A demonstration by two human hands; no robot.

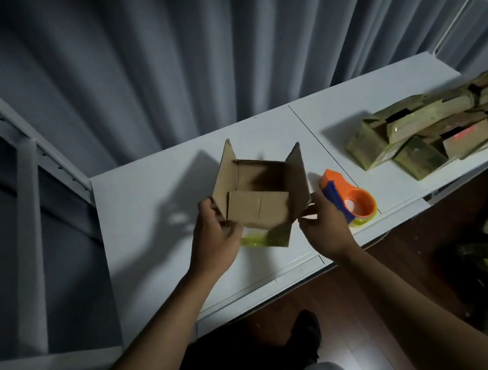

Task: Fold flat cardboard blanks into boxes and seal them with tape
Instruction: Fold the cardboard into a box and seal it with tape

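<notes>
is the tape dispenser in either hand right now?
No. The orange tape dispenser lies on the table beside the right hand, while both hands grip the open cardboard box.

Home packing corner: white table (148,200), grey curtain (181,50), metal shelving (27,188), heap of taped boxes (440,129)

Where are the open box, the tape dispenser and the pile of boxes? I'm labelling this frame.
open box (257,206): head view, on the folded near flap.
tape dispenser (360,202): head view, on its orange ring.
pile of boxes (467,137): head view, on a front box's side.
</notes>
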